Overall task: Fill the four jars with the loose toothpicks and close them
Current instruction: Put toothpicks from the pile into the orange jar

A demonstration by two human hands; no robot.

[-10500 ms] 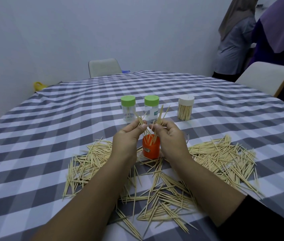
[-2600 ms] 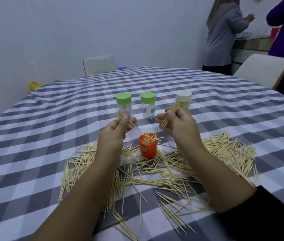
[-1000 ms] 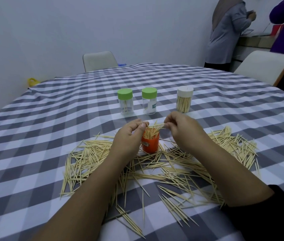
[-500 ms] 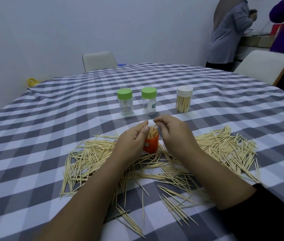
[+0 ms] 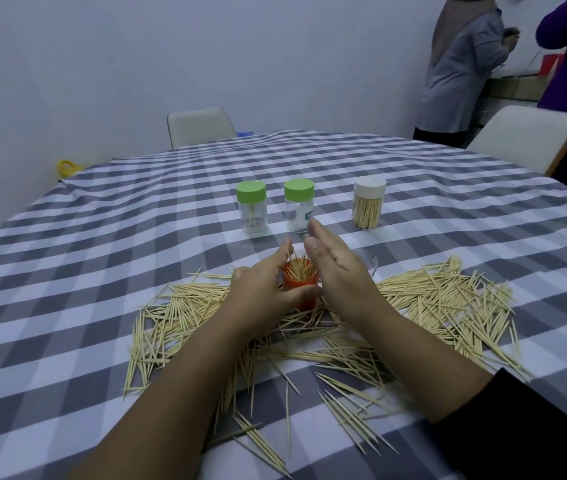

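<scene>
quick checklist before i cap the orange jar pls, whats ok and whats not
1. Orange jar steadied: ok, the left hand grips it, thumb across the front.
2. Right hand free to fetch a cap: ok, it is open beside the jar and holds nothing.
3. Toothpicks sitting below the rim: not ok, the tips stand above it.
4. Cap for this jar in sight: cannot tell, only a clear round thing shows behind the right hand.
5. Other jars closed: ok, two green lids and a white lid are on.
6. Loose toothpicks gone: not ok, many lie on the tablecloth.
</scene>
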